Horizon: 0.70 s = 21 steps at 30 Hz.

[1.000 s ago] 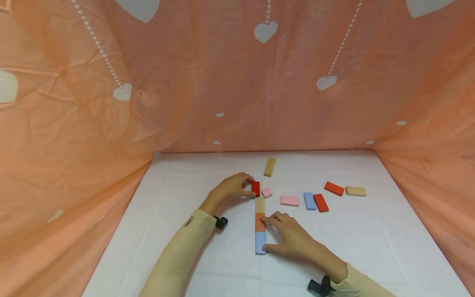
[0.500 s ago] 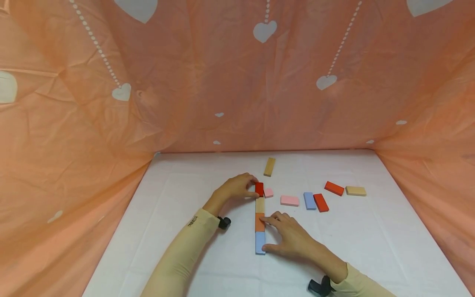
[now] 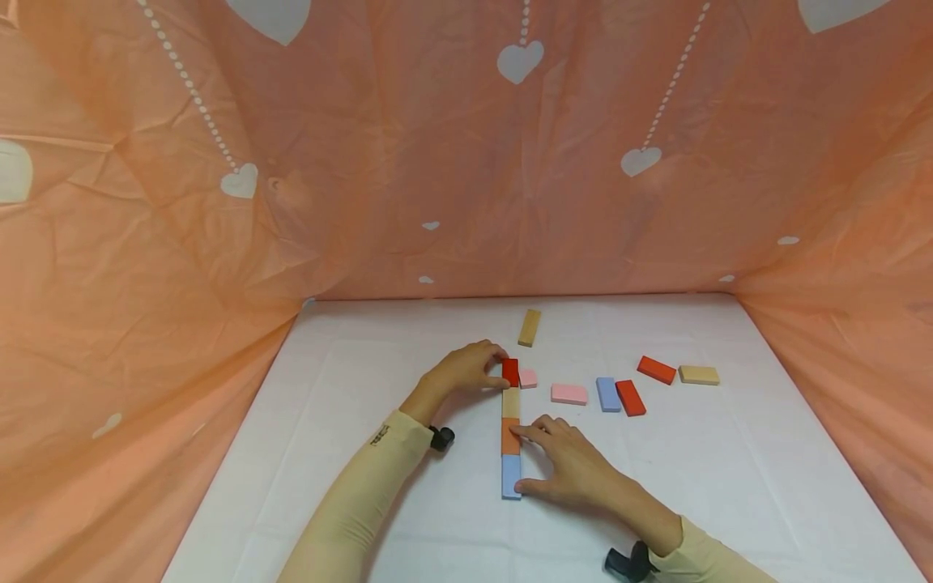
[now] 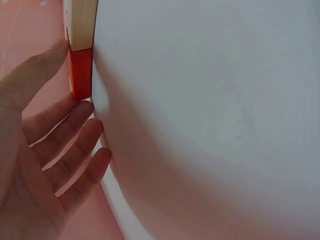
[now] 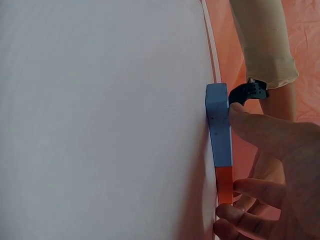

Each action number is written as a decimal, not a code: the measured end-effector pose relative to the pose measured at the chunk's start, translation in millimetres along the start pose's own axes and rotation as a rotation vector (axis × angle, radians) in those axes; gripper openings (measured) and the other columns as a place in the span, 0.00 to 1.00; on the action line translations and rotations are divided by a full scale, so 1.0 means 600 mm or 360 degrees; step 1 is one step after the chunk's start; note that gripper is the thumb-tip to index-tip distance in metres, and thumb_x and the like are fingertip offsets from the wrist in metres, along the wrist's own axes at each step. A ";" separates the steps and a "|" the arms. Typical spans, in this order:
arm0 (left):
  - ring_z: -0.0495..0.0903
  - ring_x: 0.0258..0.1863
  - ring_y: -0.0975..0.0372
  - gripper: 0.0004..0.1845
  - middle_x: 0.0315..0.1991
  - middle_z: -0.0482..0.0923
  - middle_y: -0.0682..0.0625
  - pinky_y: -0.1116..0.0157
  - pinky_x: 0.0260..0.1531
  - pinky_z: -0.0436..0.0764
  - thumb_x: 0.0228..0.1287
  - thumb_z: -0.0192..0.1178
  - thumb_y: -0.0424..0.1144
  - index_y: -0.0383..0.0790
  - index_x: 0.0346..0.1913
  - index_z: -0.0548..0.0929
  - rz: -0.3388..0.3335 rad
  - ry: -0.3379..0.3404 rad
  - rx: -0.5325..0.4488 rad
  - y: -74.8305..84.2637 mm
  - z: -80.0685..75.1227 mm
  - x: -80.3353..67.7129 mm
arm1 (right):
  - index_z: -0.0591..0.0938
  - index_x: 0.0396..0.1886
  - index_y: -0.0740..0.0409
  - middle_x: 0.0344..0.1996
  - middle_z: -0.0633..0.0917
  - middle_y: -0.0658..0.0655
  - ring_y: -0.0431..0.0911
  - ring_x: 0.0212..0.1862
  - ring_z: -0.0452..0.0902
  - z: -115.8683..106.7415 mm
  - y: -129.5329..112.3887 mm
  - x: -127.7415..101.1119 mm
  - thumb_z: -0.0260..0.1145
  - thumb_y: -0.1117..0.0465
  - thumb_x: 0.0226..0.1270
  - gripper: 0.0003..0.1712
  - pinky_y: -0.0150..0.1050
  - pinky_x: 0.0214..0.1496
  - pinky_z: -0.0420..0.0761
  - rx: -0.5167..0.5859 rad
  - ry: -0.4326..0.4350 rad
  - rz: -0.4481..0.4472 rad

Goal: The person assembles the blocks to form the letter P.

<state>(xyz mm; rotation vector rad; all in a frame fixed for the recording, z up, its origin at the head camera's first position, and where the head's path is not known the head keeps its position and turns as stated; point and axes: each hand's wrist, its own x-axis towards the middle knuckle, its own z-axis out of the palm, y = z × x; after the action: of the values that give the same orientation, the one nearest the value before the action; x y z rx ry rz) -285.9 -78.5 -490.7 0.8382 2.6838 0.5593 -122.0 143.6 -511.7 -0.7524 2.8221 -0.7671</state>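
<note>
On the white table lies a straight row of flat blocks: a tan block (image 3: pixel 511 402), an orange block (image 3: pixel 510 437) and a blue block (image 3: pixel 511 476). My left hand (image 3: pixel 500 367) pinches a red block (image 3: pixel 510 372) between thumb and finger, its end against the far end of the tan one. The left wrist view shows the red block (image 4: pixel 81 72) butted to the tan block (image 4: pixel 81 22). My right hand (image 3: pixel 532 460) lies flat beside the row, fingers against the orange block (image 5: pixel 226 185) and thumb against the blue block (image 5: pixel 220 125).
Loose blocks lie to the right: a small pink block (image 3: pixel 527 378), a pink block (image 3: pixel 569 393), a blue block (image 3: pixel 607 394), two red blocks (image 3: pixel 630 397) (image 3: pixel 656 370) and a tan block (image 3: pixel 698 375). Another tan block (image 3: pixel 530 327) lies farther back. Orange heart-print cloth walls the table.
My left hand has slid the red block to the right, into line with the far end of the row. The right hand has stayed still.
</note>
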 end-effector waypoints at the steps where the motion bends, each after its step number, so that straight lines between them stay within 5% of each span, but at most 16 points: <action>1: 0.79 0.59 0.55 0.31 0.62 0.82 0.48 0.53 0.67 0.78 0.70 0.74 0.53 0.44 0.70 0.81 -0.0001 0.0000 0.0000 0.000 0.000 0.000 | 0.79 0.75 0.49 0.57 0.81 0.51 0.49 0.56 0.76 0.000 0.000 0.000 0.82 0.36 0.59 0.48 0.58 0.64 0.78 -0.0003 0.0004 -0.0001; 21: 0.79 0.57 0.56 0.31 0.64 0.82 0.48 0.54 0.65 0.78 0.69 0.75 0.51 0.44 0.69 0.81 -0.0037 0.0008 -0.0042 0.002 0.000 0.002 | 0.80 0.75 0.49 0.56 0.81 0.50 0.48 0.55 0.76 0.005 -0.001 0.000 0.83 0.38 0.58 0.47 0.56 0.63 0.79 -0.0001 0.0014 0.0015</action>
<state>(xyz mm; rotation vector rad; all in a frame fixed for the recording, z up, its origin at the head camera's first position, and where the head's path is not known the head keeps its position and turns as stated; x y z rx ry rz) -286.2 -77.0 -490.6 0.7982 2.6812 0.5908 -120.8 141.7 -514.0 -0.7373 2.8318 -0.7701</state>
